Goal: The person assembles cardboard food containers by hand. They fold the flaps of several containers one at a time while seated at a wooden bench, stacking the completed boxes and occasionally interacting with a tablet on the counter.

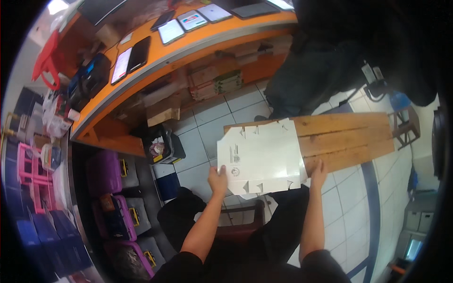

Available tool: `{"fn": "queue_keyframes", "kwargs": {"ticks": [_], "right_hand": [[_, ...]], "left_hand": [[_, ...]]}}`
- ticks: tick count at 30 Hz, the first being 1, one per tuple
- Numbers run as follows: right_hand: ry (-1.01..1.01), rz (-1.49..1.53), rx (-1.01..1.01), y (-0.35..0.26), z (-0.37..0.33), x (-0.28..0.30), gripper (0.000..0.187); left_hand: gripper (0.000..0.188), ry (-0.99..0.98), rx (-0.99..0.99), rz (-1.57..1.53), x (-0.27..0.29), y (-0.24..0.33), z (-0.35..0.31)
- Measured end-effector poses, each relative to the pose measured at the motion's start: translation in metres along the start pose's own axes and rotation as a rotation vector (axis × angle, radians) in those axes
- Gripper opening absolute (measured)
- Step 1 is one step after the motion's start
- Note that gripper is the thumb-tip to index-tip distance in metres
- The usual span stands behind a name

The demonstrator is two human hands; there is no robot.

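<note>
A flat white cardboard box blank [262, 153] with notched flaps and small dark print lies in front of me, partly over a wooden bench [347, 139]. At its right side the edge of at least one more white sheet shows beneath. My left hand [217, 181] grips the blank's lower left edge, thumb on top and fingers underneath. At the lower right corner my right hand [319, 175] is closed along the edge, close to the bench's near side. Its fingertips are partly hidden.
An orange counter [188, 40] with several phones curves along the far side. A person in dark clothes [314, 80] stands beyond the bench. A black bin [167, 148] sits under the counter; purple-edged cases [104, 173] stand at left. A dark red stool [257, 214] is below me.
</note>
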State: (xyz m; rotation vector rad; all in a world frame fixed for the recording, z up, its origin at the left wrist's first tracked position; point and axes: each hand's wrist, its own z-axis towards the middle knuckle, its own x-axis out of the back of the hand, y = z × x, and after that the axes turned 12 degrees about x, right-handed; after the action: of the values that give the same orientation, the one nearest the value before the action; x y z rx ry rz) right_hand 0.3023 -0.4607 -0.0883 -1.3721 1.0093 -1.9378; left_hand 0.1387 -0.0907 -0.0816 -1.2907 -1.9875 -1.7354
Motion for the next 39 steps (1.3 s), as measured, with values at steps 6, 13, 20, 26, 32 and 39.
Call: {"fn": "queue_keyframes", "kwargs": {"ticks": [6,13,20,26,32,39], "right_hand": [[0.251,0.279,-0.719,0.041,-0.006,0.015,0.091],[0.153,1.212,-0.939,0.028,0.013,0.012,0.087],[0.144,0.887,-0.772,0.065,0.006,0.007,0.092],[0.018,0.825,-0.696,0.059,-0.037,0.020,0.095],[-0.140,0.984,-0.814,0.033,-0.105,0.009,0.092],[-0.494,1.048,-0.907,0.005,-0.172,-0.010,0.104]], "left_hand": [[0.048,0.102,-0.041,0.054,-0.020,-0.001,0.004],[0.087,-0.715,0.510,-0.531,-0.052,0.000,0.085],[0.096,-1.095,0.684,-0.914,-0.061,0.033,0.071],[0.105,-1.009,0.774,-0.967,-0.021,-0.012,0.055],[0.106,-0.850,0.755,-0.956,0.044,-0.088,0.065],[0.105,-0.832,0.645,-1.009,0.118,-0.138,0.082]]}}
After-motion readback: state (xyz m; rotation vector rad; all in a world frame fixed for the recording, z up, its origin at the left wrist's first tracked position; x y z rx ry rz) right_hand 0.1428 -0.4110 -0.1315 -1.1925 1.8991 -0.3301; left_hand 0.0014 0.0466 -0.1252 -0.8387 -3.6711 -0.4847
